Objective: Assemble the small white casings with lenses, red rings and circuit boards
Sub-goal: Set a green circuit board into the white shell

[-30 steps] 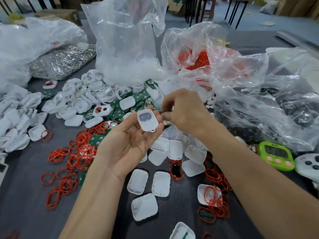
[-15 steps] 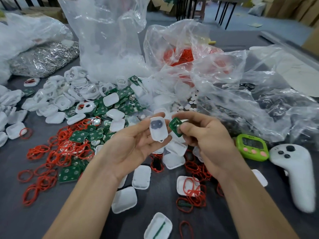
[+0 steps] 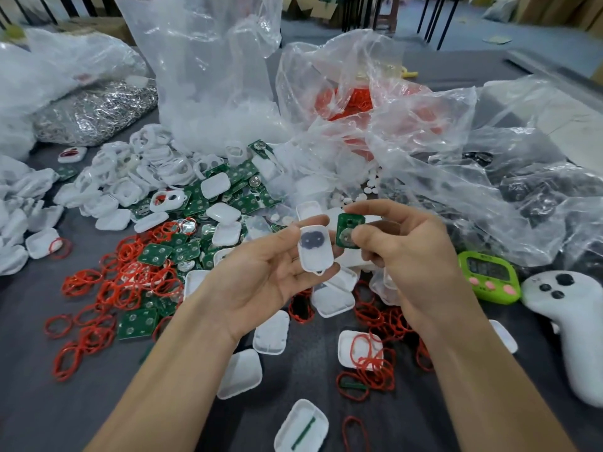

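Left hand (image 3: 270, 275): palm up, fingers curled round a small white casing (image 3: 315, 251), its open side towards me I think; a dark patch shows at its upper end, lens or window I cannot tell.
Right hand (image 3: 414, 256): thumb and forefinger pinch a green circuit board (image 3: 348, 230) by its edges, upright, just beside the casing and not touching it.
Step in hand: seating the board in the casing, as I judge it.
Doing it well: I should hold the casing level, turn the board until its rounded outline matches the shell, lay it flat and press on the rim, not on the round metal contact.
Risk: a tilted board may jam on one edge, so I would lower it squarely.
Tall clear bag (image 3: 212, 93): pale translucent parts, too blurred to name.
Crumpled clear bag (image 3: 349, 99): red rings.
Left bag (image 3: 94, 112): silvery metal pieces.
Right bag (image 3: 522, 197): dark parts, unclear through the plastic.
Loose casing (image 3: 359, 350): holds red rings, more spilling past its edge.
Near casing (image 3: 301, 425): holds a thin green strip.
Table (image 3: 32, 402): loose casings, boards and rings lie in heaps beyond my hands.
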`<state>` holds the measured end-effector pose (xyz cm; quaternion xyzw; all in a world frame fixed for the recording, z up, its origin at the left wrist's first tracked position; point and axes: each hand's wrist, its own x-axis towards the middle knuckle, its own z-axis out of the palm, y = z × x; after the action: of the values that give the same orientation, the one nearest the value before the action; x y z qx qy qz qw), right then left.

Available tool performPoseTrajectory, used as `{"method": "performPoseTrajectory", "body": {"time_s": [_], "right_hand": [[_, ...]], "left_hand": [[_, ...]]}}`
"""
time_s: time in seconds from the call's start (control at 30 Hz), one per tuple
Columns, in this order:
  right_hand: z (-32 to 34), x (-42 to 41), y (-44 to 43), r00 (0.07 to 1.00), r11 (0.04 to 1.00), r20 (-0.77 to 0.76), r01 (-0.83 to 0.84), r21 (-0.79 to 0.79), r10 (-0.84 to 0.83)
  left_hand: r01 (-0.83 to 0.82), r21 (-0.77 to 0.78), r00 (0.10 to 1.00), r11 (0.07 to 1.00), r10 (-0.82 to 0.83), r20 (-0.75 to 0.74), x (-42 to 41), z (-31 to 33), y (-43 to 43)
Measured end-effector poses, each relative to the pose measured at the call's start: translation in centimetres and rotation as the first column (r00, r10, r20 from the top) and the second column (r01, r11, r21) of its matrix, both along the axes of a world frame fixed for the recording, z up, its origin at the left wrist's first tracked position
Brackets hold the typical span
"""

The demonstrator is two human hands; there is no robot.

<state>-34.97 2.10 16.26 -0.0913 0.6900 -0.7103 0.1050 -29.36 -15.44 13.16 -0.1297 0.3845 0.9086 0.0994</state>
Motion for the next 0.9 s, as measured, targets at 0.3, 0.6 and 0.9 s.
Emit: {"method": "performPoseTrajectory", "body": {"time_s": [0.3,0.6,0.9], "right_hand": [[-0.2,-0.2,0.4,0.999,0.999,-0.026,0.031,-0.03,-0.032],[-0.4,-0.5,1.1,0.953,0.98,-0.302,0.03,0.197,0.032],[-0.4,4.0,-2.0,0.567,0.498,-0.176,-0.483,0.72,0.805]], "left_hand": [[0.036,-0.037,0.999,0.999,-0.035,0.016,0.0,0.2,0.2],[-0.046,-0.005,0.998,0.999,0.046,0.039,-0.2,0.4,0.0],[-0.188,0.019,0.982,0.982,0.188,0.027,-0.1,0.9,-1.8]]}}
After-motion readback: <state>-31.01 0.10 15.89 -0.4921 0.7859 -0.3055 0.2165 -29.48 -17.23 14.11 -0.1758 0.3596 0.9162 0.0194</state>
